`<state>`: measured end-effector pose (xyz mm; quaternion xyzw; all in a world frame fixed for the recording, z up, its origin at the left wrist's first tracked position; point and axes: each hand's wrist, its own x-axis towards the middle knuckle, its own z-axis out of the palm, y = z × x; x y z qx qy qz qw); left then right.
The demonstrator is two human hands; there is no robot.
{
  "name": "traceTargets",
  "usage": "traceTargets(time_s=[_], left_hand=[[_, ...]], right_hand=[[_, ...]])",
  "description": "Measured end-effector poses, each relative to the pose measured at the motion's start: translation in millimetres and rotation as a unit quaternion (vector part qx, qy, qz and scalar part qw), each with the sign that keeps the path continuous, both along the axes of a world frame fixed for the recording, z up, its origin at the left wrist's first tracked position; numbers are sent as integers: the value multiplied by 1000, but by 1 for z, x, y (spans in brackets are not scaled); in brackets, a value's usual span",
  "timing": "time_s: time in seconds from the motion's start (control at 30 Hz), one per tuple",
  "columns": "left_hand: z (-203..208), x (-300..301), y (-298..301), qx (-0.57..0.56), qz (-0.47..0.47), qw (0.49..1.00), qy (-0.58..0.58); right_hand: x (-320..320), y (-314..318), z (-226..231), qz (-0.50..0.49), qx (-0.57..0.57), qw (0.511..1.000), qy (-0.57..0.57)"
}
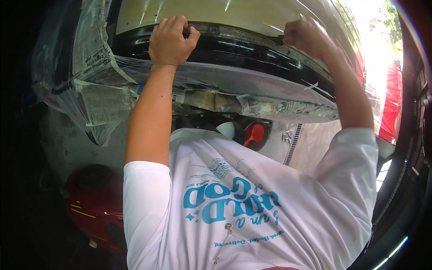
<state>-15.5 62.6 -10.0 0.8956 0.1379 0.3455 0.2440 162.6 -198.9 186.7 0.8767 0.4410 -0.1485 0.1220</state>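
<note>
A pale gold vehicle panel with a glossy black lower band fills the top of the view. My left hand is closed at the edge between the two, and a small dark bit shows between its thumb and fingers. Farther right along the same edge, my right hand is curled and smeared by motion. From its fingers a dark tip points left against the panel; what kind of thing it is cannot be made out. A greyish worn strip runs along the edge between my hands.
Taped newspaper and clear plastic sheeting cover the vehicle's left side. More newspaper lines the lower edge. Below are a red dipper and a floor drain grate. A red car stands lower left.
</note>
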Motion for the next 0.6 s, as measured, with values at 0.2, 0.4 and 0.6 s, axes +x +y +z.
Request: traceTargets(time_s=[0.2, 0.4, 0.6], left_hand=[[0, 2, -6, 3, 9, 1000, 17], [-3, 6, -6, 26, -5, 1000, -12], [-1, 1, 0, 6, 9, 1000, 19]], right_hand=[[-52, -25, -17, -11, 35, 990, -136], [-15, 7, -2, -88, -30, 996, -13], [-21, -1, -3, -30, 31, 999, -29]])
